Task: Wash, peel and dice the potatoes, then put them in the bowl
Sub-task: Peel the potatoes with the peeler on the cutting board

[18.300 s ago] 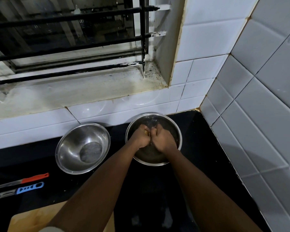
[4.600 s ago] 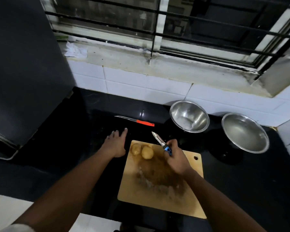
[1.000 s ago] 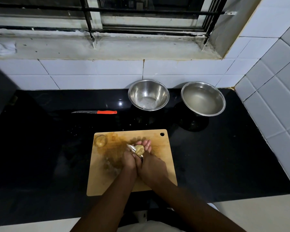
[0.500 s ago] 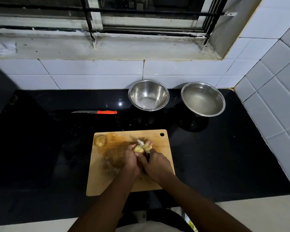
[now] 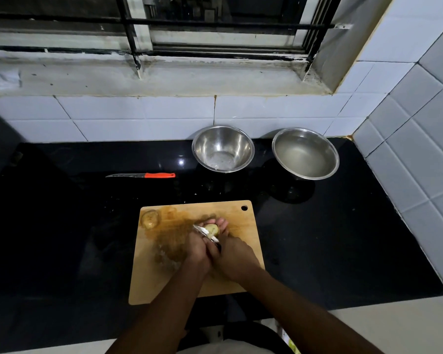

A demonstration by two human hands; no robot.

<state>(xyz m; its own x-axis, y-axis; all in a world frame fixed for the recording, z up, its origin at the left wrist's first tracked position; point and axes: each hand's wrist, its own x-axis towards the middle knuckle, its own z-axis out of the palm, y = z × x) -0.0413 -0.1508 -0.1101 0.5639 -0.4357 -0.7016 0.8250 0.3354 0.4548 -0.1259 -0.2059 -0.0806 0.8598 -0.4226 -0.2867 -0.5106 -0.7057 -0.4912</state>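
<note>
Both hands' fingers curl: left [image 5: 198, 247] gripping rounded potato [image 5: 212, 229], right [image 5: 234, 258] the serrated metal peeler [image 5: 202, 230].

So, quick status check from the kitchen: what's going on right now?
Left hand grips potato over cutting board; right hand works peeler on it. Second potato waits on board corner. Nothing in the way.
</note>
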